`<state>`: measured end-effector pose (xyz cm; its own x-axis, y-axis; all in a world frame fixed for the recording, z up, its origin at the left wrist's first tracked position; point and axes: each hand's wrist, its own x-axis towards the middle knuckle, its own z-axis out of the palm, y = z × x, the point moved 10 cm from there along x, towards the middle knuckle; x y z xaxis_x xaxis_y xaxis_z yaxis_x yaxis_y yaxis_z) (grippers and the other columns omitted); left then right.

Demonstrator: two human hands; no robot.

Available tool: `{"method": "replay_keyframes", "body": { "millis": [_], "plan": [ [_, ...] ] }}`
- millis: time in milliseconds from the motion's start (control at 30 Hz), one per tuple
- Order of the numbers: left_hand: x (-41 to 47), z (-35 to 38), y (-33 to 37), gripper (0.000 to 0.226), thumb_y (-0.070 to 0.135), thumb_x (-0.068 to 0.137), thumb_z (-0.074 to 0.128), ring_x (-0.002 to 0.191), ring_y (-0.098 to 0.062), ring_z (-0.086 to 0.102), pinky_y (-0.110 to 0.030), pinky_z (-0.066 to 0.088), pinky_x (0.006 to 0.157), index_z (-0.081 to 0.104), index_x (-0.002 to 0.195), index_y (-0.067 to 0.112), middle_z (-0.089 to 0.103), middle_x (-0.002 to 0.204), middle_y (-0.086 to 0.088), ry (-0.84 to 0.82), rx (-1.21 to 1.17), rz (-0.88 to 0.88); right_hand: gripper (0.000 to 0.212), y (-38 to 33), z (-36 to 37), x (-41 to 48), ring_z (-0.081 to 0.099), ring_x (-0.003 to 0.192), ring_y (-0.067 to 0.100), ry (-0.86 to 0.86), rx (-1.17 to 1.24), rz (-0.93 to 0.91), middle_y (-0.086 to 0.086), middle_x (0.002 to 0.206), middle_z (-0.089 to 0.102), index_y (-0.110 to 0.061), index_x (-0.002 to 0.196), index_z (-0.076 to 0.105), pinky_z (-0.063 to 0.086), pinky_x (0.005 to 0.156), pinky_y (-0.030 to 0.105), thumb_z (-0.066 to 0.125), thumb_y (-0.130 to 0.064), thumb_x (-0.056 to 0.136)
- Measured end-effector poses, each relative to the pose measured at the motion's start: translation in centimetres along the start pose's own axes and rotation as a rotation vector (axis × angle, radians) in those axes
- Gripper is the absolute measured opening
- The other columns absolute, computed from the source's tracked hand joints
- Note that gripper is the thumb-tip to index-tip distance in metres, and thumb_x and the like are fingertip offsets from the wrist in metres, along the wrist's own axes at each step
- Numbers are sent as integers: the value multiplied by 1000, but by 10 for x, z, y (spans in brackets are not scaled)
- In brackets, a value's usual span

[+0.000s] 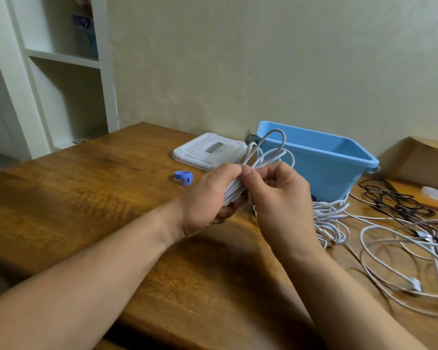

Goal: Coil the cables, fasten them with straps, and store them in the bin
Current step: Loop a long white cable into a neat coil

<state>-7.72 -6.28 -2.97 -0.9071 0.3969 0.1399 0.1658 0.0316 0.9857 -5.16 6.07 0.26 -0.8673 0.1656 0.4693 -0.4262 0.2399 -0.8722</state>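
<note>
— Where is the cable?
— A folded white cable (266,152) is held above the bench (86,198), just on the near side of the blue bin (321,160). The left hand (208,195) has its fingers (232,170) wrapped round it, and the right hand (281,200) pinches its middle.
— Risk?
— The blue strap (183,177) lies apart, to the left. Reaching for it frees one hand, so the loops could spring loose.

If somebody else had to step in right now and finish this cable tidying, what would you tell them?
Left hand grips the coiled white cable; right hand pinches the same coil.
Blue strap lies on the table, untouched. Blue bin shows nothing inside.
Done: one cable coiled.
Left: strap it, bin it, then the loose white cables and black cable.
</note>
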Motion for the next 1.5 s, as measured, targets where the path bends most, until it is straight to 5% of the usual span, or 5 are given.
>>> {"method": "replay_keyframes", "body": {
  "millis": [167, 733, 1100, 1300, 1500],
  "plan": [
    [1, -10, 12, 56, 39, 114, 36, 37, -7, 38, -18, 27, 36, 74, 77, 23, 50, 55, -1, 170, -102, 94, 12, -9, 4, -4, 74, 75, 21, -22, 23, -67, 1, 80, 76, -15, 91, 71, 61, 74, 46, 75, -23, 100],
    [-3, -28, 27, 44, 34, 115, 37, 44, -12, 30, -25, 14, 42, 62, 129, 0, 43, 60, -5, 227, -259, 220, 11, -22, -3, -11, 70, 80, 11, 51, -63, -172, -9, 83, 75, -25, 91, 69, 57, 75, 43, 74, -28, 100],
    [-11, 10, 33, 56, 39, 108, 44, 42, -10, 16, -25, 13, 40, 45, 156, 9, 45, 51, 3, -318, -610, 78, 33, -17, 21, -5, 73, 101, 22, -361, 298, -82, 10, 103, 80, -10, 124, 75, 56, 97, 36, 66, -28, 98],
    [-13, 17, 27, 44, 45, 106, 44, 38, -5, 40, -18, 30, 34, 61, 126, 9, 59, 60, -2, -391, -646, 9, 26, -11, 19, -3, 74, 103, 37, -341, 344, -69, 13, 100, 79, -10, 113, 77, 55, 101, 58, 72, -31, 98],
    [-2, -13, 29, 43, 37, 109, 46, 61, -22, 63, -35, 56, 57, 55, 132, 2, 67, 87, -13, 36, -307, 141, 18, -18, 10, -2, 66, 70, 41, -258, 337, -126, 24, 84, 70, 2, 111, 70, 59, 68, 54, 68, -13, 103]
  ]
}}
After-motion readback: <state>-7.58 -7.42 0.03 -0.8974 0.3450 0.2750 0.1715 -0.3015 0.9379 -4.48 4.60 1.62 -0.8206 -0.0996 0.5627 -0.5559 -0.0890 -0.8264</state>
